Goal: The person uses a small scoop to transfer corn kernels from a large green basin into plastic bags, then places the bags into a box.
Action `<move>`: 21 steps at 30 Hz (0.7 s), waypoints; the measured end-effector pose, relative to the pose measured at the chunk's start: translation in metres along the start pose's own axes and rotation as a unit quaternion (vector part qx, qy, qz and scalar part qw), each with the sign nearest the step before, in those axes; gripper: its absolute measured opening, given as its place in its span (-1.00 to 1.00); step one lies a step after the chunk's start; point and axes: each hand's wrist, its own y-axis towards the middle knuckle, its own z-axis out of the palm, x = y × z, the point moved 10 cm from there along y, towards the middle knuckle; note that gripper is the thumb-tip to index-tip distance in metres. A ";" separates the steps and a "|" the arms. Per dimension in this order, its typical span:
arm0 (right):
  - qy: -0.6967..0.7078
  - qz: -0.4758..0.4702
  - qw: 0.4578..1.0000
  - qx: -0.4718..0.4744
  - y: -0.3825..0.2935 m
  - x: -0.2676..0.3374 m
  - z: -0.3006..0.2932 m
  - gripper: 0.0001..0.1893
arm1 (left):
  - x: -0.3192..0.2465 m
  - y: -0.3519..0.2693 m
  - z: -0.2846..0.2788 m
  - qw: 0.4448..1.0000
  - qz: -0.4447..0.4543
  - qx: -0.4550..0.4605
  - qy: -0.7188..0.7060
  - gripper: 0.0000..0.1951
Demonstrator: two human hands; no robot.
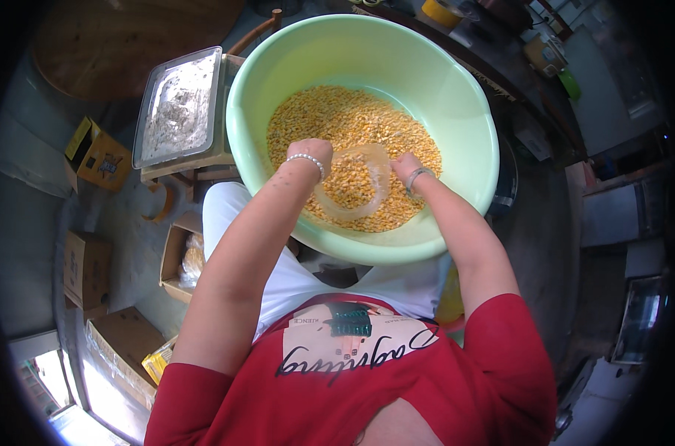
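A large pale green plastic tub (466,111) stands before me, its bottom covered with yellow corn kernels (337,111). My left hand (311,153), wearing a beaded bracelet, grips the left edge of a translucent plastic bowl (377,173). Corn kernels show within the bowl's rim, and the bowl sits low over the heap. Close to the bowl's right rim is my right hand (406,165), its fingers curled, with a bangle on the wrist. Whether it pinches the rim or some kernels is hidden.
Left of the tub, a metal tray (178,106) with dark stains rests on a stand. Cardboard boxes (86,270) line the floor at left, one open box (176,262) near my leg. A round wooden table (125,44) is at the upper left.
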 end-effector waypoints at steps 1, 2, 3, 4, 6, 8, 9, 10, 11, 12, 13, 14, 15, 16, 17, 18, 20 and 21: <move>-0.064 -0.017 0.998 0.008 -0.002 0.001 -0.003 -0.70 | -0.001 0.000 0.000 1.000 0.000 0.001 0.000 -0.81; -0.127 -0.034 0.991 0.016 -0.004 0.002 -0.004 -0.69 | -0.001 0.001 0.000 1.000 -0.001 0.001 0.000 -0.81; -0.123 -0.035 0.992 0.008 -0.003 -0.001 -0.007 -0.69 | -0.003 0.001 0.000 1.000 -0.001 0.002 0.000 -0.80; -0.118 -0.036 0.992 0.000 -0.002 -0.004 -0.008 -0.69 | -0.005 0.001 0.000 1.000 0.003 0.005 0.003 -0.80; -0.073 -0.051 0.996 -0.006 -0.001 0.001 -0.013 -0.71 | -0.008 0.001 0.000 1.000 0.008 0.011 0.010 -0.80; 0.010 -0.078 0.997 0.002 -0.007 0.028 -0.026 -0.71 | -0.007 -0.002 -0.003 1.000 0.006 0.013 0.011 -0.79; 0.038 -0.088 0.995 0.026 -0.017 0.046 -0.029 -0.72 | -0.006 -0.003 -0.004 1.000 0.004 0.014 0.011 -0.79; 0.066 -0.097 0.992 0.050 -0.029 0.068 -0.032 -0.73 | -0.004 -0.003 -0.004 1.000 0.001 0.012 0.010 -0.79; 0.094 -0.105 0.987 0.073 -0.040 0.088 -0.033 -0.72 | -0.003 -0.002 -0.004 1.000 -0.001 0.010 0.008 -0.79; 0.096 -0.105 0.985 0.101 -0.050 0.105 -0.028 -0.73 | -0.003 -0.002 -0.004 1.000 -0.003 0.007 0.006 -0.79; 0.098 -0.106 0.981 0.129 -0.057 0.119 -0.019 -0.74 | -0.003 -0.002 -0.003 1.000 -0.001 0.008 0.004 -0.79; 0.078 -0.135 0.978 0.139 -0.059 0.130 -0.007 -0.73 | -0.003 -0.002 -0.003 1.000 0.001 0.008 0.001 -0.79; 0.058 -0.165 0.973 0.149 -0.060 0.140 0.007 -0.73 | -0.002 -0.003 -0.004 1.000 0.002 0.007 -0.002 -0.79; 0.036 -0.173 0.973 0.152 -0.059 0.143 0.018 -0.73 | -0.003 -0.003 -0.004 1.000 0.007 0.003 -0.004 -0.79; 0.013 -0.181 0.971 0.154 -0.057 0.145 0.030 -0.72 | -0.005 -0.002 -0.003 1.000 0.012 -0.001 -0.006 -0.79; -0.009 -0.189 0.969 0.158 -0.055 0.145 0.042 -0.72 | -0.005 -0.002 -0.003 1.000 0.014 -0.004 -0.008 -0.78; -0.070 -0.196 0.972 0.109 -0.044 0.137 0.054 -0.72 | -0.009 -0.006 -0.005 1.000 0.010 0.017 0.004 -0.78; -0.101 -0.199 0.971 0.085 -0.041 0.136 0.057 -0.71 | -0.009 -0.008 -0.005 1.000 0.007 0.027 0.009 -0.78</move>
